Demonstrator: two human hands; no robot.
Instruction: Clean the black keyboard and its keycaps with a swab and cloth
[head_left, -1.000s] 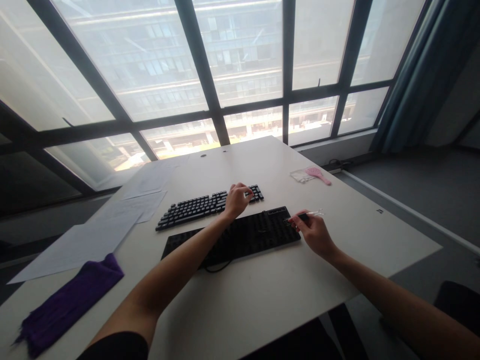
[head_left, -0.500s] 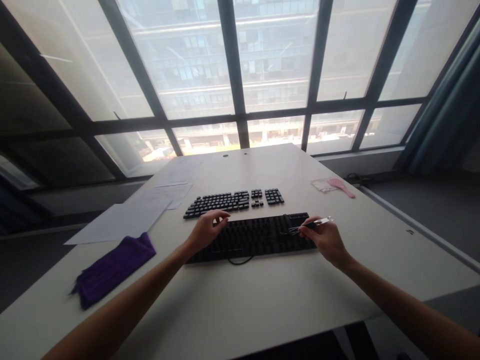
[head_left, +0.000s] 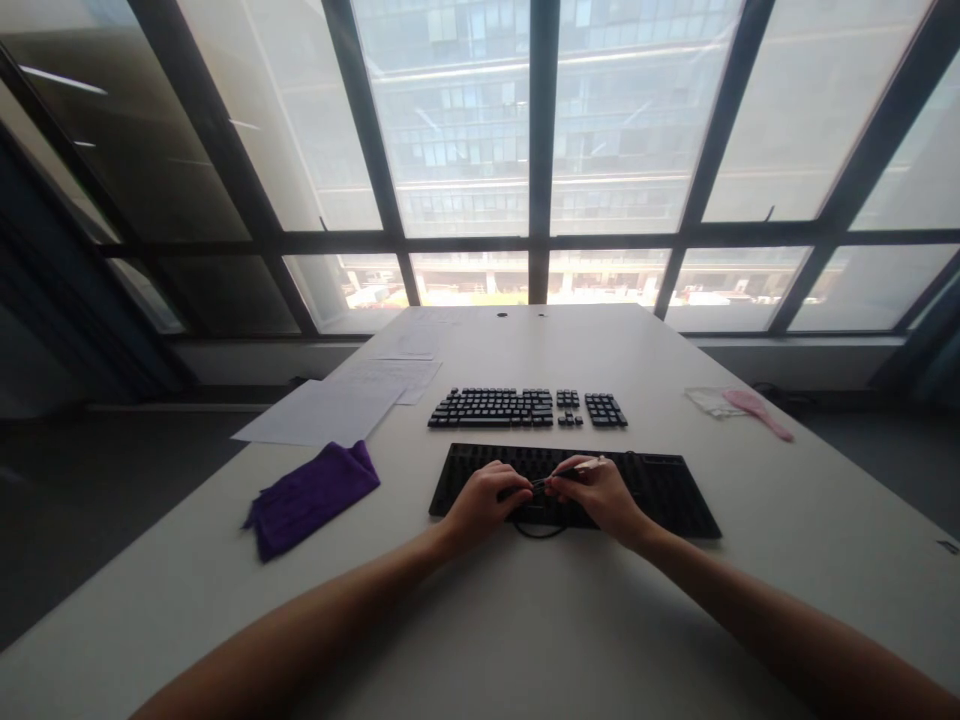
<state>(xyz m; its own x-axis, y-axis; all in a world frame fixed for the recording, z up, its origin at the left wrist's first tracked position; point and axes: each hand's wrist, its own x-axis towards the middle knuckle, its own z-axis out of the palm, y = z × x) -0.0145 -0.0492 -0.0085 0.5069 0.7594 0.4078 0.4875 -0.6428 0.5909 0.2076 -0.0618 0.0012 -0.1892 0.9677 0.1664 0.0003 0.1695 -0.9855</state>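
Observation:
A black keyboard base (head_left: 675, 495), its keycaps off over most of what shows, lies on the white table in front of me. My right hand (head_left: 604, 497) pinches a keycap puller (head_left: 592, 464) with a dark middle and metal ends. The puller's wire end points left, over the middle of the base. My left hand (head_left: 487, 500) meets that wire end with thumb and fingers closed together. Whatever sits between those fingertips is too small to make out. Behind the base, black keycaps (head_left: 491, 408) are laid out in keyboard order, in separate blocks.
A folded purple cloth (head_left: 315, 500) lies to the left, with white paper sheets (head_left: 322, 410) beyond it. At the right are a pink hairbrush-shaped object (head_left: 757, 412) and a clear bag (head_left: 709, 402). The keyboard's cable (head_left: 540, 535) loops out at the front edge.
Both hands have come together over the middle of the keyboard base. The puller has moved left across the base to the left fingertips. The view has turned left.

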